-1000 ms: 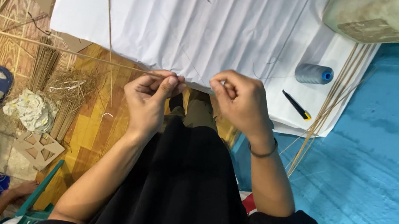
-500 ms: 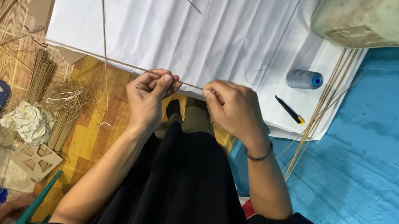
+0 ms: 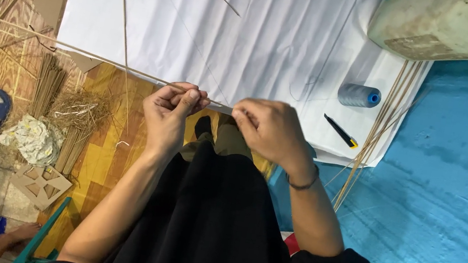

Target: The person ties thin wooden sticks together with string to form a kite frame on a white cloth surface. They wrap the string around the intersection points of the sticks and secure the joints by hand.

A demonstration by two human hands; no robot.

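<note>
**Both hands pinched on a thin stick**

While I look down past my black skirt, my left hand and right hand each pinch the thin stick along the white paper's near edge. Beyond lie a thread spool and jug.

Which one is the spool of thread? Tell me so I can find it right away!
Look at the big white paper sheet spread on the floor. Near its right edge, below the big dirty plastic jug, lies the spool of thread on its side. It is the only round, grey-blue roll there; the pen-like tool below it is thin, black and yellow.
</note>
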